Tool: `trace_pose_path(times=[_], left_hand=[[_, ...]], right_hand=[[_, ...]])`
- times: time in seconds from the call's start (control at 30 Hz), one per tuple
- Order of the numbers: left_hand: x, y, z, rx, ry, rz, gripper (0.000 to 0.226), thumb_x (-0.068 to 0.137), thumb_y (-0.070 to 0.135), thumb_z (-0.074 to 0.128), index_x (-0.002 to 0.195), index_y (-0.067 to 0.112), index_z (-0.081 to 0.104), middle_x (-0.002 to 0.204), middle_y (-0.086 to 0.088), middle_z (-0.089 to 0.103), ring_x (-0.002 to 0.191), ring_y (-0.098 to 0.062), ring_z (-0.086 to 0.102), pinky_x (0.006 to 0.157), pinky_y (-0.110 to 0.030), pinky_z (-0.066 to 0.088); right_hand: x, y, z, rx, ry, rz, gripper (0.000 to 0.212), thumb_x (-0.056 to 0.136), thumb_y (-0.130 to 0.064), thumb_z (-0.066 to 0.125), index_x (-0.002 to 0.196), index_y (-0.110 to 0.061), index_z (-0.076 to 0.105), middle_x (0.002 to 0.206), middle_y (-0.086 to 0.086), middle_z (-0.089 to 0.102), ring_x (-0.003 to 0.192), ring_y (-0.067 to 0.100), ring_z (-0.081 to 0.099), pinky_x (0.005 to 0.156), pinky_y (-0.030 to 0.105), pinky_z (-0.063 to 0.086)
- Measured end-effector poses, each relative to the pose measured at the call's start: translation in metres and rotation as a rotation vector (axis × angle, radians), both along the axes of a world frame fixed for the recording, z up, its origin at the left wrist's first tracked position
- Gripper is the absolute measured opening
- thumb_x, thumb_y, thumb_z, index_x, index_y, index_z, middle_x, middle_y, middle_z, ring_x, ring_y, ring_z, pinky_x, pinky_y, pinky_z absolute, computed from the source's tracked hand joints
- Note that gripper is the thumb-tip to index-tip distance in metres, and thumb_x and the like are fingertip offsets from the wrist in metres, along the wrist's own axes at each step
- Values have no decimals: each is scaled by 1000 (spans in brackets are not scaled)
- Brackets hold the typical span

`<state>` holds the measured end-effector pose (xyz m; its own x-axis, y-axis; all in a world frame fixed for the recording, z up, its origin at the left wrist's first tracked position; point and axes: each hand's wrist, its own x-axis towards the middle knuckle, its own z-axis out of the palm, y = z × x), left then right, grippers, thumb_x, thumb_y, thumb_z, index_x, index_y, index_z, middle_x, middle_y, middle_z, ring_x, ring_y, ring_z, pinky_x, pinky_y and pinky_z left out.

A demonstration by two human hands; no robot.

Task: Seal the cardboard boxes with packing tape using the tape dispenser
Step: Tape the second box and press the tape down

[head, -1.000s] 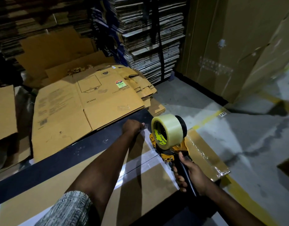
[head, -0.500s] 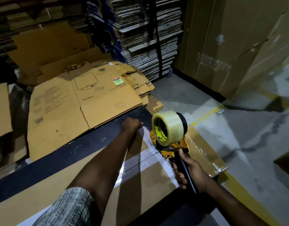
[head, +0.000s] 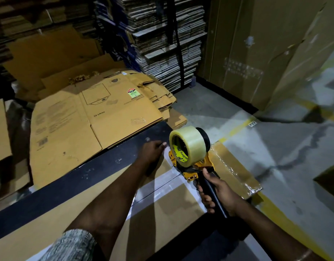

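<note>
A brown cardboard box [head: 168,208] lies under my arms, its top crossed by clear tape strips. My right hand [head: 217,193] grips the black handle of the yellow tape dispenser [head: 190,153], whose clear tape roll stands above the box's far edge. My left hand [head: 152,150] reaches to that far edge beside the roll, fingers curled over the tape end there; what the fingertips pinch is hidden.
A stack of flattened printed cartons [head: 90,117] lies beyond the box. Bundled flat cardboard [head: 162,40] fills racks behind it. Tall cartons [head: 256,44] stand at the right. Grey concrete floor [head: 275,147] with yellow lines [head: 235,130] extends to the right.
Both hands and the dispenser stay almost where they were; the view has shifted slightly.
</note>
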<state>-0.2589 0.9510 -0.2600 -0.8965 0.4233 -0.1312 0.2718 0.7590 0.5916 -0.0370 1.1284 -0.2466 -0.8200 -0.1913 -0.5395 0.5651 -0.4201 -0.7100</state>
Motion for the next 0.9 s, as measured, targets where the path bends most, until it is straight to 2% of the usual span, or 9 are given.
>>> trace_pose_path(times=[0.1,0.23,0.33,0.47,0.57,0.67,0.77,0.83,0.9], left_hand=[[2,-5,-1,31,-18,2,37,101,39,54,90,10,74,83,-9,70,79,-24,65,74,-36,52],[-4,-5,-3,2,-24,-8,39,98,44,56,75,16,69,74,-6,67,75,-24,65,76,-42,56],[-4,-7,-5,42,-24,12,40,98,44,57,83,11,73,81,-4,67,79,-18,63,79,-38,55],[4,-11,-6,113,-77,16,30,99,50,52,88,28,70,82,6,69,78,-8,66,66,-31,50],[10,-13,-6,113,-51,3,28,101,49,48,92,30,67,84,5,67,80,-9,65,65,-30,50],[16,-12,0,55,48,-22,33,103,48,42,98,26,66,86,3,65,81,-13,62,71,-35,52],[18,-12,-3,49,105,-51,23,104,38,43,113,27,62,101,7,61,93,-12,58,75,-33,47],[22,-13,-8,18,330,-142,24,100,25,50,122,26,59,115,5,59,105,-13,55,85,-33,50],[30,-11,-7,31,529,-343,28,95,22,56,121,20,65,121,1,63,111,-15,56,92,-31,49]], right_hand=[[-1,-1,1,30,-7,0,62,91,-72,45,78,-11,51,58,7,31,36,16,33,39,22,34],[4,1,4,43,-28,0,60,91,-72,42,76,-14,50,57,5,31,37,15,30,39,22,31],[19,7,4,71,-30,-4,62,84,-74,49,76,-13,51,57,6,31,37,16,31,38,22,32],[51,14,4,88,-35,-28,61,89,-71,48,74,-12,52,54,7,32,35,15,32,37,20,31],[78,17,3,56,-52,-48,63,82,-74,55,75,-11,51,53,7,34,34,15,32,37,19,31],[105,20,2,84,-64,-70,66,73,-73,63,75,-8,51,52,8,35,33,14,32,36,17,29],[132,24,1,101,-87,-68,73,60,-77,73,74,-8,54,53,8,35,35,15,31,38,17,26],[142,25,-3,98,-77,-76,75,57,-78,75,74,-8,54,54,8,35,35,15,30,39,18,26],[147,24,-5,96,-59,-89,75,60,-79,74,75,-7,54,54,8,34,36,15,31,39,18,28]])
